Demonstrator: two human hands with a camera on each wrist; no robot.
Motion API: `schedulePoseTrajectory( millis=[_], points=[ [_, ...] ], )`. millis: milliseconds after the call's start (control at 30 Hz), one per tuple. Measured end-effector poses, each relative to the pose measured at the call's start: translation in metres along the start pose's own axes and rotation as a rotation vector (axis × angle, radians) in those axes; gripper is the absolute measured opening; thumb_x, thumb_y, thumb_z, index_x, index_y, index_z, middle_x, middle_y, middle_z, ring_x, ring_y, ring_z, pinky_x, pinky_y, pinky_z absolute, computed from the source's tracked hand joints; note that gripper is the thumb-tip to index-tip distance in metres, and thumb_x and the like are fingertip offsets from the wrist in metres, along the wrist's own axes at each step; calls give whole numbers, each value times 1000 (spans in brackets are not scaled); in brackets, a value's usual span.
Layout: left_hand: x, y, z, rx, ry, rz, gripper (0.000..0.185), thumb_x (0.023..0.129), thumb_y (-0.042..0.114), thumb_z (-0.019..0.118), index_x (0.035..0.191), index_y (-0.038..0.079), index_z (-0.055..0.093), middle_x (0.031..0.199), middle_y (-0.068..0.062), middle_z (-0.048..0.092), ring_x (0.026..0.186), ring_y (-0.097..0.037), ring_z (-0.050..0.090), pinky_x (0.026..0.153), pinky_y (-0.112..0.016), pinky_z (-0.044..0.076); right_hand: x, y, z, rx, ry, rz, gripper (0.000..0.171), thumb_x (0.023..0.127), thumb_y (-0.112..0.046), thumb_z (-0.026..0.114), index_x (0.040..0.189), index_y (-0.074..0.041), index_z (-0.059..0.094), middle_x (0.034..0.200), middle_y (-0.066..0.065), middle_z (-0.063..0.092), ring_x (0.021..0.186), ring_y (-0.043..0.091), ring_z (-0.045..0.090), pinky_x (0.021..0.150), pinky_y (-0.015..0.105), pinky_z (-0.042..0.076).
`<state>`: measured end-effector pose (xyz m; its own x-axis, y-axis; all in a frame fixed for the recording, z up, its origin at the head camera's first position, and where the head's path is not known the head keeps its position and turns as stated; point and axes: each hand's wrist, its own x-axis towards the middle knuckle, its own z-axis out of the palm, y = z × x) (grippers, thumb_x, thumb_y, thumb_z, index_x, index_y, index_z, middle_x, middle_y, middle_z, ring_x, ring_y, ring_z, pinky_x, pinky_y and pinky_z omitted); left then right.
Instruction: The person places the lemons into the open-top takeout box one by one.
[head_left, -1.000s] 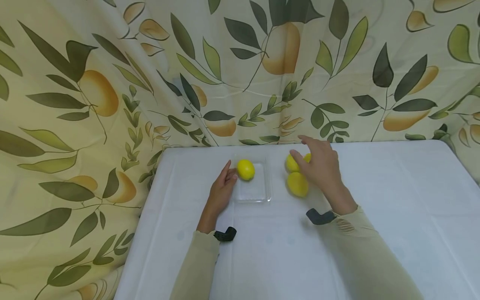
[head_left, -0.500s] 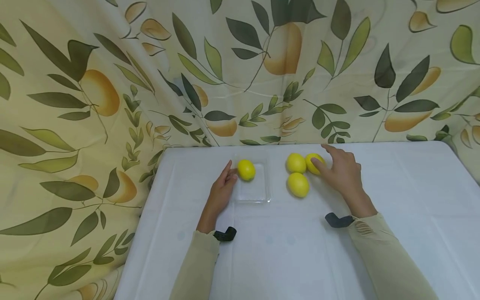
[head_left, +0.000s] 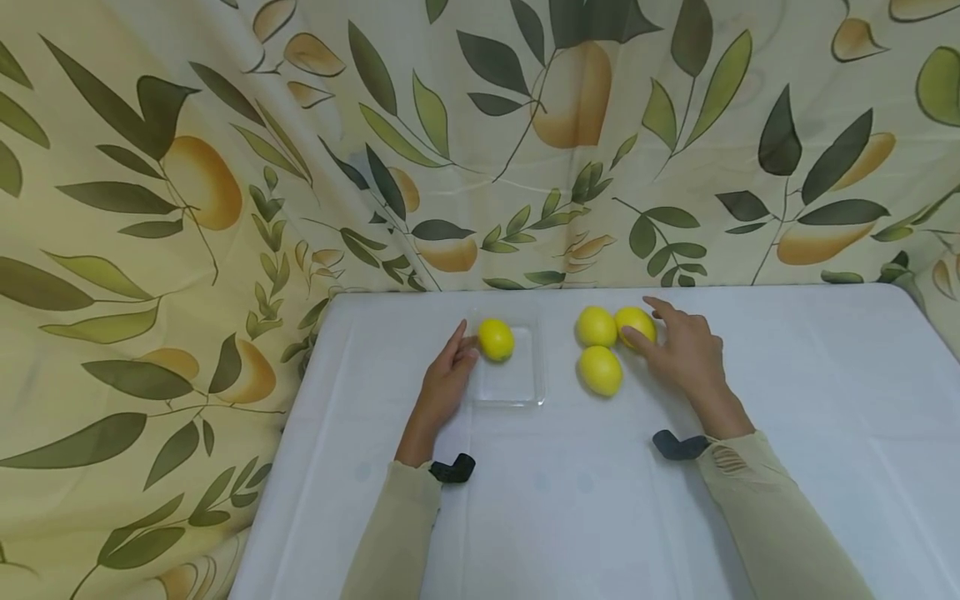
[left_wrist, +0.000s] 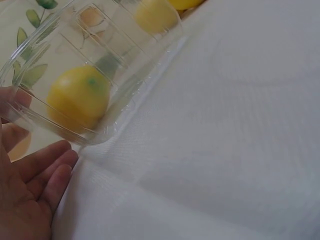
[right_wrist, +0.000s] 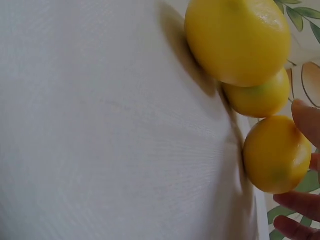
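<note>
A clear plastic tray (head_left: 513, 385) lies on the white table with one lemon (head_left: 496, 339) in its far left corner. My left hand (head_left: 448, 371) rests with straight fingers against the tray's left edge; the left wrist view shows the fingers (left_wrist: 42, 172) beside the tray (left_wrist: 125, 65) and its lemon (left_wrist: 77, 97). To the right of the tray lie three lemons close together. My right hand (head_left: 684, 350) curls thumb and forefinger round the far right lemon (head_left: 636, 323), also seen in the right wrist view (right_wrist: 277, 155). The other two lemons (head_left: 597, 326) (head_left: 600, 370) lie untouched.
The white table (head_left: 562, 500) ends at a curtain with a leaf and fruit print (head_left: 225, 167) behind and to the left. Black straps sit on both wrists. The table's right edge is near the frame's border.
My right hand moved right, from above the group of lemons to the far right lemon, and its thumb and forefinger came round it. The left hand stayed at the tray.
</note>
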<state>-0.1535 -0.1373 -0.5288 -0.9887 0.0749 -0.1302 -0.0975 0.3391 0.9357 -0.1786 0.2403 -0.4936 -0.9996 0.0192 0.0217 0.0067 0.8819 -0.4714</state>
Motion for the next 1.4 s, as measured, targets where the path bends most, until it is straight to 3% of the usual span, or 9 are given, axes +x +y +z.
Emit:
schedulePoseTrajectory(
  millis=[500,900,1400],
  points=[
    [-3,1,0,2,-4,6,61,104,51,51,160,41,29,148,13,54,136,-12,53,120,-43,39,-7,0,3,-6,11,-9,75,94,-66,58,151,-19,48,119,24,67,113,51,54,82,70,41],
    [-1,2,0,15,-1,5,55,104,54,50,155,54,29,149,13,54,139,-13,51,121,-43,37,-7,-5,1,6,30,-10,75,96,-66,53,149,-13,50,116,23,67,112,48,53,81,66,41],
    [1,-1,0,26,-2,-20,54,103,55,50,152,59,28,147,15,54,136,-12,52,120,-44,39,-13,-19,-2,83,161,-10,68,98,-58,57,149,-14,52,115,23,67,103,43,54,78,59,39]
  ],
)
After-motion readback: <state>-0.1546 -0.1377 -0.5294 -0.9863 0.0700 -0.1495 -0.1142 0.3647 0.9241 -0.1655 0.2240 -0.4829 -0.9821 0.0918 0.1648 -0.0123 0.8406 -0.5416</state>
